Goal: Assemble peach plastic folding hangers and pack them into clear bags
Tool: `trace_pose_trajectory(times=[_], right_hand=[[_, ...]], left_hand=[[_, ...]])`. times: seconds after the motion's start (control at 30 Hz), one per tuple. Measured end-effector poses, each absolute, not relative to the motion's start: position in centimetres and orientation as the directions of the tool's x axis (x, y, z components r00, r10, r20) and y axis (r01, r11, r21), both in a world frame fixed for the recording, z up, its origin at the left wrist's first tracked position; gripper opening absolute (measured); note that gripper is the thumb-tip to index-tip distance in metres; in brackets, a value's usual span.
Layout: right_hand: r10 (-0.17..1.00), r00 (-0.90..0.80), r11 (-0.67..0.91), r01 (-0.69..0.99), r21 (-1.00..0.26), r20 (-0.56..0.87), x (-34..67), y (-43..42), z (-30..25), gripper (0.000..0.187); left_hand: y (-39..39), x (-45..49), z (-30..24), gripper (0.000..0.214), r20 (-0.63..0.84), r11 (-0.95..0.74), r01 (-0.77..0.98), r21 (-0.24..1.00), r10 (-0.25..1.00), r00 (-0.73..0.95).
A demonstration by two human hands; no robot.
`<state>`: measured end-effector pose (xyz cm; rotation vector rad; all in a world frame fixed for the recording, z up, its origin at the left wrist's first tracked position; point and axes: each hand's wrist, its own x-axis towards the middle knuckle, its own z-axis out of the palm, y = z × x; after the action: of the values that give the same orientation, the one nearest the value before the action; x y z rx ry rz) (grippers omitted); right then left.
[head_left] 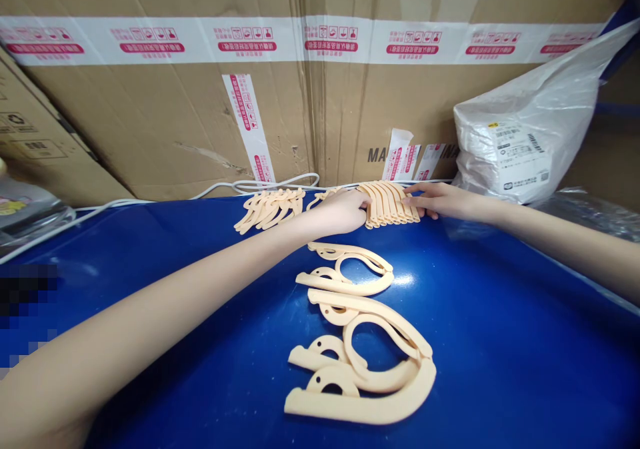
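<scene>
A tight row of cream plastic hanger arms (387, 202) stands at the back of the blue table, between my two hands. My left hand (343, 210) is closed at the row's left end, its curled fingers against the arms and partly hidden. At the right end, my right hand (440, 201) touches the row with its fingers stretched and apart. Nearer to me lie folding hangers of the same cream plastic: a smaller-looking one (370, 286) behind and larger overlapping pieces (380, 408) in front. Left of my left hand is a loose pile of small curved cream pieces (273, 209).
Large cardboard (190, 116) with printed tape rises behind the blue table (510, 342). A white plastic bag (530, 136) with a label stands at the back right. A white cable (210, 188) runs along the back edge. Clear plastic packaging (30, 212) lies at the left.
</scene>
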<state>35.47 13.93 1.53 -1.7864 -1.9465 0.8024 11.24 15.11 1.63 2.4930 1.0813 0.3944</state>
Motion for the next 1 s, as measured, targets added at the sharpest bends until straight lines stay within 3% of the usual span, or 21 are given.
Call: trace_pose_trajectory(times=[0.27, 0.43, 0.53, 0.6, 0.63, 0.8, 0.9, 1.0], right_hand=[[0.988, -0.124, 0.048, 0.814, -0.579, -0.091, 35.0, 13.5, 1.8, 0.063], [0.995, -0.084, 0.051, 0.879, -0.474, -0.048, 35.2, 13.5, 1.9, 0.058], [0.987, -0.070, 0.111, 0.949, -0.296, 0.145, 34.8, 12.5, 2.8, 0.053], [0.932, -0.187, 0.233, 0.965, -0.119, 0.310, 33.8, 11.0, 3.6, 0.047], [0.914, -0.245, 0.288, 0.953, -0.092, 0.323, 33.0, 10.1, 3.9, 0.045], [0.772, -0.603, 0.626, 0.775, -0.083, 0.201, 28.0, 6.0, 3.9, 0.032], [0.739, -0.660, 0.671, 0.738, -0.067, 0.135, 25.5, 5.7, 2.9, 0.038], [0.763, -0.637, 0.646, 0.759, -0.085, 0.108, 24.1, 6.7, 2.2, 0.033]], left_hand=[[14.8, 11.4, 2.1, 0.033, 0.079, -0.622, 0.651, 0.436, 0.747, 0.660], [14.9, 11.4, 2.0, 0.036, 0.091, -0.636, 0.646, 0.423, 0.739, 0.668], [14.3, 10.5, 2.8, 0.041, 0.118, -0.645, 0.646, 0.408, 0.739, 0.663], [13.4, 9.3, 3.8, 0.045, 0.122, -0.642, 0.661, 0.388, 0.747, 0.654], [12.8, 8.6, 4.4, 0.046, 0.114, -0.638, 0.673, 0.374, 0.752, 0.649], [10.3, 4.1, 6.2, 0.041, -0.087, -0.626, 0.714, 0.312, 0.730, 0.678], [10.0, 2.6, 5.5, 0.047, -0.199, -0.537, 0.771, 0.343, 0.761, 0.618], [10.6, 2.3, 4.4, 0.036, -0.224, -0.463, 0.771, 0.438, 0.774, 0.592]])
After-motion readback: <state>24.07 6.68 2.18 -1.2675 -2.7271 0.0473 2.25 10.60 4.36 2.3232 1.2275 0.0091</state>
